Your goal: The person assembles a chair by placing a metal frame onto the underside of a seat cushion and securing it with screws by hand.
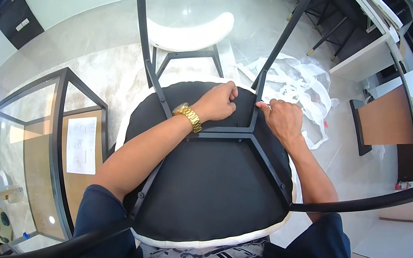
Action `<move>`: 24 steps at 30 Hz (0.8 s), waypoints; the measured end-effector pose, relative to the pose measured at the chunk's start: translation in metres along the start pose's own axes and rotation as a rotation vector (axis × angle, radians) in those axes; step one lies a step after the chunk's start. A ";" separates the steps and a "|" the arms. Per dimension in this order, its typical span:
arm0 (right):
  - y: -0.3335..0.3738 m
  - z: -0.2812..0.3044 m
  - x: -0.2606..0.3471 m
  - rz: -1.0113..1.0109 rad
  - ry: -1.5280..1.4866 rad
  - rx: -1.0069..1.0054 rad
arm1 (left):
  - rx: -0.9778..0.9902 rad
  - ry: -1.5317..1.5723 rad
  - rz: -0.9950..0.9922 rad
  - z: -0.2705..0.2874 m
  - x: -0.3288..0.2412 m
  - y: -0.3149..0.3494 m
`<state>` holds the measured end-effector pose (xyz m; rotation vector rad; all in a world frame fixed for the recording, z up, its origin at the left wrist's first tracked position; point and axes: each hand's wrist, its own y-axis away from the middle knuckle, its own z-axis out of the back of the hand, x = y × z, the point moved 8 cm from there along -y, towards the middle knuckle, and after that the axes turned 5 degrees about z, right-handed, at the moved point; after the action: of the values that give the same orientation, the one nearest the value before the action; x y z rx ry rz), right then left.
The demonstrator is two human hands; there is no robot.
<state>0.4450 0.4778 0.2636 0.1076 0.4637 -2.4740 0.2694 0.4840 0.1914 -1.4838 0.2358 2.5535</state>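
Note:
An upturned chair lies before me, its black underside [209, 182] facing up and its white seat edge [216, 245] showing around the rim. A black metal leg frame [227, 130] is bolted across it, and its legs rise toward the far side and toward me. My left hand [219, 102], with a gold watch [188, 116] on the wrist, is closed over the far part of the underside. Whatever its curled fingers hold is hidden. Beside the frame's right upright, my right hand [283, 119] has its fingers curled and its thumb tip at the metal; what it grips is unclear.
Beyond the chair stands a white curved seat [190, 34] on black legs. Crumpled white wrapping [297, 83] lies on the floor at the far right. To the left is a black-framed table [63, 77] with a paper sheet [82, 144]. Bar stools [331, 28] stand far right.

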 end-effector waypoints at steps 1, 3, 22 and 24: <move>0.001 -0.001 0.001 -0.002 0.017 -0.004 | 0.000 -0.006 -0.003 0.000 0.000 0.000; 0.002 -0.003 0.002 -0.004 0.047 -0.013 | -0.004 -0.020 -0.009 0.002 0.000 -0.002; 0.004 0.006 0.005 0.032 0.023 0.029 | 0.018 -0.017 -0.003 -0.001 0.002 -0.009; -0.006 0.018 0.012 0.207 0.063 -0.050 | 0.055 -0.029 0.014 0.003 0.005 -0.010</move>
<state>0.4326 0.4696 0.2803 0.2037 0.5139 -2.2597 0.2666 0.4945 0.1878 -1.4293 0.3106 2.5564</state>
